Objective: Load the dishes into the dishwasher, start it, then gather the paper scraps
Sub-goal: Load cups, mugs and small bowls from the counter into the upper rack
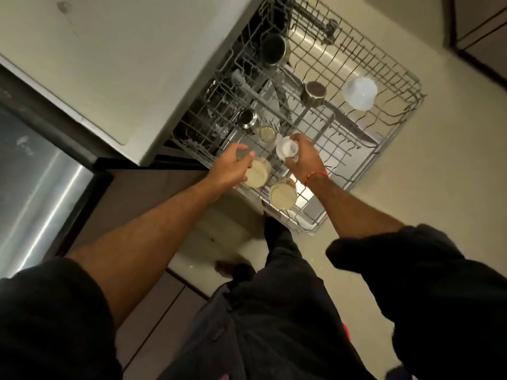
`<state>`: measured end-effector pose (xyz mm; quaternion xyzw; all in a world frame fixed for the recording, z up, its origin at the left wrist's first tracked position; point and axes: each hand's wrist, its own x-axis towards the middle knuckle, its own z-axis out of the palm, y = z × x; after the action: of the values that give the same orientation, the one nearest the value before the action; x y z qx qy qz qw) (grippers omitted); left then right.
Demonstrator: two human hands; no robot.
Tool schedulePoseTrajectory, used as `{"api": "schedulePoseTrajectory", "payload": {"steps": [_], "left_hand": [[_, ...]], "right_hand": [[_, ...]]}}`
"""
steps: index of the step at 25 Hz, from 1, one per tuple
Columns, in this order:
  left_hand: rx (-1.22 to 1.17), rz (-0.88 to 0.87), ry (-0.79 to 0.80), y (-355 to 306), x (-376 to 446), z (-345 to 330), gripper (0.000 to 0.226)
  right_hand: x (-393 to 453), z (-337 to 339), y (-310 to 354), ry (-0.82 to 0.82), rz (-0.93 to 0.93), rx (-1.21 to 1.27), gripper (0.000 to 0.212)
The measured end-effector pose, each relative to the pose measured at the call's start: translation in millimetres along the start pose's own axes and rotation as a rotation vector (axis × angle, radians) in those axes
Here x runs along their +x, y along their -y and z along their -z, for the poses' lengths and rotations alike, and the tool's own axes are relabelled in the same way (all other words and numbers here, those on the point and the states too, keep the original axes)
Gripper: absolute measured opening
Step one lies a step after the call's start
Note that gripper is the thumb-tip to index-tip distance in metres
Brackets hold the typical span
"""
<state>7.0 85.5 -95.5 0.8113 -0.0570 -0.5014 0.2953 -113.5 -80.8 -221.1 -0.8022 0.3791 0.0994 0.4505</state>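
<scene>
The dishwasher's upper wire rack [395, 138] is pulled out over the open door. My left hand [233, 167] grips a clear glass [257, 174] set upside down at the rack's near left corner. My right hand [301, 157] holds a small white cup [286, 150] just above the rack's wires. Another upturned glass [283, 197] stands at the near edge, and a smaller glass [267, 133] sits further in. A white bowl [359, 93] lies upside down at the far right. Steel cups [314, 91] and a steel pot [274, 49] fill the far side.
The pale countertop [123, 64] overhangs the dishwasher on the left. A steel appliance front [35, 182] stands at the lower left. Beige floor [439, 187] surrounds the rack to the right. My legs in dark trousers [274, 311] stand right by the rack's near edge.
</scene>
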Motion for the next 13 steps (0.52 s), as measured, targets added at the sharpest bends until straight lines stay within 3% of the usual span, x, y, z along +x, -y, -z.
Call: {"api": "schedulePoseTrajectory", "payload": {"steps": [4, 9, 13], "left_hand": [[0.001, -0.005, -0.023, 2.8, 11.7, 3.4, 0.038], [-0.014, -0.026, -0.031, 4.1, 15.3, 1.4, 0.037], [0.007, -0.034, -0.022, 3.7, 13.9, -3.0, 0.036]], "right_hand": [[23.1, -16.8, -10.3, 0.029, -0.003, -0.149, 0.064], [29.9, -25.4, -25.4, -0.067, 0.110, -0.390, 0.060], [36.5, -27.4, -33.4, -0.075, 0.068, -0.539, 0.059]]}}
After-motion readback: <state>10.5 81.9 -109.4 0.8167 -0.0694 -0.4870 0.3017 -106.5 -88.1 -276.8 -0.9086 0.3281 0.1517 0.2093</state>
